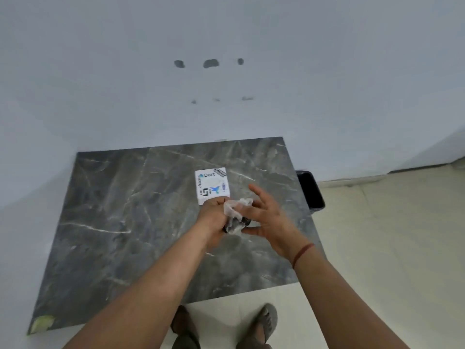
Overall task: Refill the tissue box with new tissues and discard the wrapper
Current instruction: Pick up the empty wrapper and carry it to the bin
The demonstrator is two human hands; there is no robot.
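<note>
Both hands are seen over the middle of the marble table [105,210], just on the near side of the tissue box [210,185]. The box is stood flat and well apart from every edge, its stickered top face up, and no tissue can be made out at its top. The wrapper [235,215] (thin, clear, crumpled, with something dark bunched at its lower end) is held between the two hands. The left hand [212,222] is curled shut around the wrapper's left side, knuckles almost touching the box's near edge. The right hand [266,217] is spread wide, fingers fanned toward the far right, with only the thumb and palm seemingly laid against the wrapper; how firmly it is pinched there cannot be told.

The key relation is seen to the right: the black bin [310,192] is set on the floor just beyond the table's right edge, level with the box. So the wrapper is to be carried rightward, and the right hand is judged the nearer of the two. The discarding looks to be the step in hand, but the wrapper is not yet released.
</note>
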